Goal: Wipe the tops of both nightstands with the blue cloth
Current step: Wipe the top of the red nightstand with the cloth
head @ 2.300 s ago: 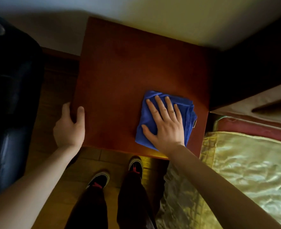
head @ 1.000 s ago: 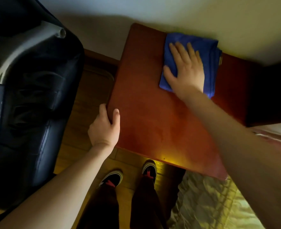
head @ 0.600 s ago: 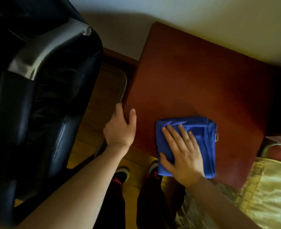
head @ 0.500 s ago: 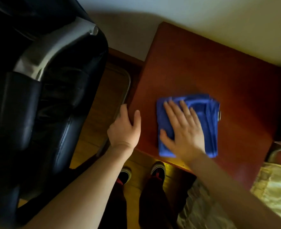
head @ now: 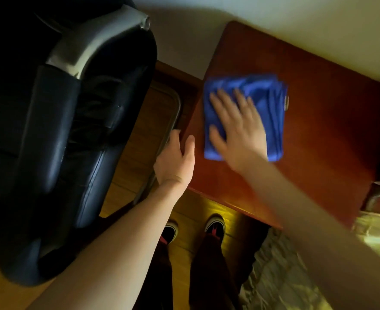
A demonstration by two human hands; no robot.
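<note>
A reddish-brown wooden nightstand (head: 318, 135) stands against the pale wall at the upper right. The folded blue cloth (head: 267, 99) lies flat on its left half, close to the left edge. My right hand (head: 238, 130) presses down on the cloth with fingers spread flat, blurred by motion. My left hand (head: 175, 159) holds the nightstand's left edge near the front corner, thumb on top and fingers over the side. Only one nightstand is in view.
A black leather armchair (head: 50, 142) with a silver arm stands close on the left, with a narrow strip of wooden floor (head: 153, 121) between it and the nightstand. A bed with a shiny gold cover (head: 296, 276) lies at the lower right. My shoes (head: 214, 227) are just before the nightstand.
My right hand has slid the cloth away from the front edge toward the wall along the nightstand's left side. My left hand has kept its hold on the left edge.
</note>
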